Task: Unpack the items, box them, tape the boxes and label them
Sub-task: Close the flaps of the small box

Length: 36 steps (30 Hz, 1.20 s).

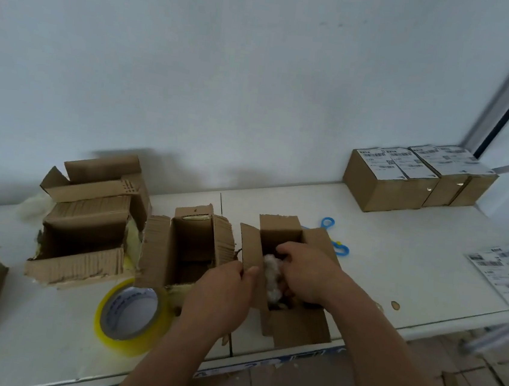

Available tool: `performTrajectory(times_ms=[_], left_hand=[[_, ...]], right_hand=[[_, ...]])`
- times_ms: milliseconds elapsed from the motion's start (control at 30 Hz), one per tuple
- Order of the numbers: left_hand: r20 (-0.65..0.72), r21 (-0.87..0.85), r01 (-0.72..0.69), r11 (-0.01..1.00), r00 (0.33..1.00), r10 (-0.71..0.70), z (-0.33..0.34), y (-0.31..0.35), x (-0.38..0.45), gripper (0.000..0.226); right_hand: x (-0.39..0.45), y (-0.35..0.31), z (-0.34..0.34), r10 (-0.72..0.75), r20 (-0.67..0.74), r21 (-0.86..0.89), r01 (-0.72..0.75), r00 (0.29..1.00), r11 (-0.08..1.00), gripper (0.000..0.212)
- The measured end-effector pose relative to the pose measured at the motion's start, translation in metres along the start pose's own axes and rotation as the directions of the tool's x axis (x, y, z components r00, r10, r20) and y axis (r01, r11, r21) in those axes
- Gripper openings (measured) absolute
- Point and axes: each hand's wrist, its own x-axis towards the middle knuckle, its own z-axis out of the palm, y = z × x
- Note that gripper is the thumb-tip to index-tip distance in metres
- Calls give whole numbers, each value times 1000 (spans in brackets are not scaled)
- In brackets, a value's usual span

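Both hands curled: left hand (220,296) gripping box flap (248,255); right hand (304,272) on wrapped item (271,276)

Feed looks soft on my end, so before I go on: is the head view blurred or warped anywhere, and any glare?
Head view: soft overall, with motion smear at the right edge and on the big open box's far flap; wide-angle bend curves the table edge; even, dim light, soft shadows on the wall, slight sheen on the tape roll; both hands at the small box are readable.
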Motion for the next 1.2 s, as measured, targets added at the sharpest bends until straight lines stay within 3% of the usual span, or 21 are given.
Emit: performTrajectory(times_ms=[100,333,433,633,733,867,933,1000,1100,1200], left_hand=[[4,5,-2,1000,1000,2,1,1,-1,37],[-42,1,-4,1000,999,4,2,6,-4,32],[-42,3,-8,1000,999,8,3,7,-4,30],[-18,16,-12,1000,1000,12,2,6,-3,32],[-17,-25,-18,1000,1000,17,0,5,-2,31],[-21,-75,-18,997,1000,17,-6,1,-3,30],[-69,-41,-39,998,997,36,-13,1,-5,30],[-167,78,-69,995,983,81,-22,1,-8,31],[-293,316,-95,944,937,193,-39,-4,-17,27],[-307,482,-126,867,903,302,-63,-21,-26,27]], right_hand=[[-5,-1,-4,-14,83,30,12,996,999,34],[-9,-11,0,97,209,201,-140,973,970,45],[-6,-10,7,191,238,387,-274,952,881,59],[4,-3,14,224,281,501,-342,933,795,95],[1,-4,11,222,268,478,-330,937,814,83],[-7,-9,3,176,233,302,-243,956,922,66],[-12,-13,-3,126,129,194,-150,984,969,56],[-17,-18,-9,-27,0,9,27,1000,1000,43],[-30,-32,-8,-245,-88,-211,223,965,952,34],[-39,-56,1,-392,-79,-340,345,917,875,24]])
